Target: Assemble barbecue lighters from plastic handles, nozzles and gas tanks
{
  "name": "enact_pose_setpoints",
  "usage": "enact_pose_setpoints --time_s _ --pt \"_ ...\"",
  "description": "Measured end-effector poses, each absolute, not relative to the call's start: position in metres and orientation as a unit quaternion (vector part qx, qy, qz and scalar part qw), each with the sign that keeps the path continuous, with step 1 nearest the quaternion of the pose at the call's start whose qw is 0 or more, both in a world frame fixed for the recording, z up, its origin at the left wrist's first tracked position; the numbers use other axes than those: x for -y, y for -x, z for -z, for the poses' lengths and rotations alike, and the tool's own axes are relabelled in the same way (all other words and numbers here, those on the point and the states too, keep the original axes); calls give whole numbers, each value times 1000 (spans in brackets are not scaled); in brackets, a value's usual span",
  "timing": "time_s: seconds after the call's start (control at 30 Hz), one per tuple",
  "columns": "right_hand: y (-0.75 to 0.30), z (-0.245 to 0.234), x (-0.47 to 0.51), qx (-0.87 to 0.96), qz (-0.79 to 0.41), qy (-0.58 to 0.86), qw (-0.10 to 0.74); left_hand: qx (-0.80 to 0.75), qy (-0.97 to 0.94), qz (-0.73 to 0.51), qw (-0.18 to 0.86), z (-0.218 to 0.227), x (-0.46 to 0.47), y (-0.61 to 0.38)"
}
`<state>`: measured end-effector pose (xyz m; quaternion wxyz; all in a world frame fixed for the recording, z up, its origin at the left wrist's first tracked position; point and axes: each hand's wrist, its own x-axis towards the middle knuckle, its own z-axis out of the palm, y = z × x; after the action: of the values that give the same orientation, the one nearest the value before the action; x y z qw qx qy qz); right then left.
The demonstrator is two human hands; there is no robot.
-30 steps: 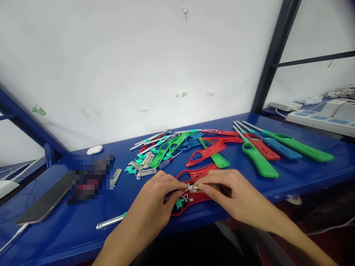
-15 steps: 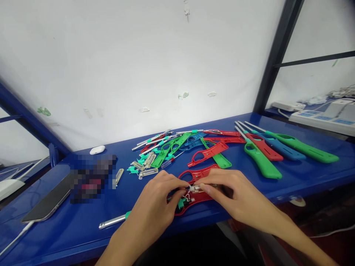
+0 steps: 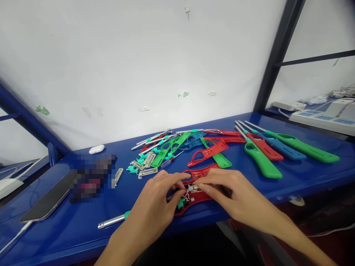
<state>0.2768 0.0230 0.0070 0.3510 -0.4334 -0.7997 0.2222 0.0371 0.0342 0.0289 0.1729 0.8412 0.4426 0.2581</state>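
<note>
A red lighter half-shell [image 3: 197, 198] lies open near the front edge of the blue bench [image 3: 69, 236], its metal nozzle tube [image 3: 111, 221] sticking out to the left. My left hand [image 3: 155, 208] rests on the shell's left part, fingers curled and pinching at a small white and metal part [image 3: 193, 188] inside it. My right hand [image 3: 231, 195] comes from the right, thumb and forefinger pinched on the same small part. A teal piece [image 3: 180, 203] and thin wires sit in the shell below the fingers. A second red shell [image 3: 198, 172] lies just behind.
A heap of green, red and blue shells [image 3: 194, 146], tubes and small metal parts [image 3: 145, 162] lies mid-bench. Several finished lighters [image 3: 266, 149] lie at the right. A phone [image 3: 46, 203] with cable, a white earbud case [image 3: 96, 149] and a blurred patch sit left. Power strips [image 3: 321, 117] beyond the post.
Both hands stay at the red shell with only slight finger shifts. The view has drifted a little.
</note>
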Motion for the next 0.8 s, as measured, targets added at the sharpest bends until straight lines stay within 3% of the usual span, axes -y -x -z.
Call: enact_pose_setpoints --time_s 0.8 --pt "-275 -9 -24 816 -221 399 356 -409 -850 -291 163 -28 -31 -41"
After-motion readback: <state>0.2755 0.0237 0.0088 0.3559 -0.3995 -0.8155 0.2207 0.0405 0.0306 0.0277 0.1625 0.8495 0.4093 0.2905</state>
